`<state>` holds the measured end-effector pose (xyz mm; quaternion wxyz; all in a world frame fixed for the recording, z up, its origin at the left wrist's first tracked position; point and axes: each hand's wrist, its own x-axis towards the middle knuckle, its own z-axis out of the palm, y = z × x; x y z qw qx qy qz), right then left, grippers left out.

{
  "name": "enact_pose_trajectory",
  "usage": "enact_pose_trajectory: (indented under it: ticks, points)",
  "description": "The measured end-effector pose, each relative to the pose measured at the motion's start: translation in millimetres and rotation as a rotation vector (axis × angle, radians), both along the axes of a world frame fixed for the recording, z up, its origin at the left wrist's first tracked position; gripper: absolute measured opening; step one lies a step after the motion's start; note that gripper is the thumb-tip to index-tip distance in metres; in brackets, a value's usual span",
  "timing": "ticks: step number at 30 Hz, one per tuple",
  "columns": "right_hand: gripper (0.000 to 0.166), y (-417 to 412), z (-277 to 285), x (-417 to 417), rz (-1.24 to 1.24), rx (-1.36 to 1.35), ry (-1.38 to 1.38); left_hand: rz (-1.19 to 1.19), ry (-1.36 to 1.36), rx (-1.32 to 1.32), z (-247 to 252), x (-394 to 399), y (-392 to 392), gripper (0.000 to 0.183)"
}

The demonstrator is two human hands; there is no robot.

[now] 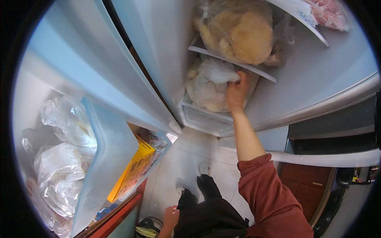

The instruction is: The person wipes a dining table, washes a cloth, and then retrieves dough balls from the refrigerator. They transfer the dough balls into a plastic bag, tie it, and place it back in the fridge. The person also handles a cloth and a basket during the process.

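Note:
My right hand [238, 92] reaches into an open refrigerator, fingers closed on the gathered top of a cloudy plastic bag [208, 92]. That bag sits on a lower shelf, and its pale contents are blurred by the plastic. Right above, a clear plastic bag of round, flat yellowish food pieces [238, 35] rests on a white-edged shelf [232, 62]. Down beside my dark trousers hangs my left hand [171, 218], near the bottom of the view. A small white spot shows at its fingers, and I cannot tell whether it holds anything.
The open refrigerator door [113, 86] stands at left. Its translucent bins [110, 142] hold plastic bags [62, 175] and a yellow box [134, 166]. A pink-filled bag [327, 15] lies on the upper shelf. A wooden cabinet [303, 178] is at right, above the tiled floor [166, 160].

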<state>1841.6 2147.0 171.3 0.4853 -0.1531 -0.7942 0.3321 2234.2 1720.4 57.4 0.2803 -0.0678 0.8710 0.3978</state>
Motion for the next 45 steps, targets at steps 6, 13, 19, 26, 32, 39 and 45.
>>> enact_pose_trajectory:
  ticks: [6, 13, 19, 26, 32, 39, 45]
  points:
    - [0.022, -13.2, 14.6, 79.3, 0.091, -0.094, 0.110, 0.052, 0.014, 0.084, 6.7, -9.8, 17.9, 0.019]
    - [0.023, -54.8, 9.7, 181.2, 0.348, -0.016, 0.019, 0.151, 0.438, 0.098, 51.9, -145.8, 89.1, 0.021]
    - [0.020, -65.4, -16.0, 287.0, 0.496, -0.089, -0.264, 0.188, 0.596, 0.839, 91.8, -332.1, 249.3, 0.028]
    - [0.023, -77.5, -59.0, 384.2, 0.541, -0.241, -0.567, 0.112, 0.980, 0.365, 78.8, -498.2, 354.1, 0.047]
    - [0.008, -85.1, -100.8, 394.5, 0.413, -0.240, -0.537, 0.152, 1.044, 0.183, 46.1, -567.5, 389.1, 0.067]
    - [0.026, -80.4, -112.3, 392.7, 0.259, -0.242, -0.568, 0.274, 0.961, -0.002, 64.7, -560.4, 395.7, 0.071]
    - [0.023, -71.3, -79.0, 371.9, 0.214, -0.234, -0.536, 0.306, 0.515, 1.326, 86.4, -500.4, 351.3, 0.050]
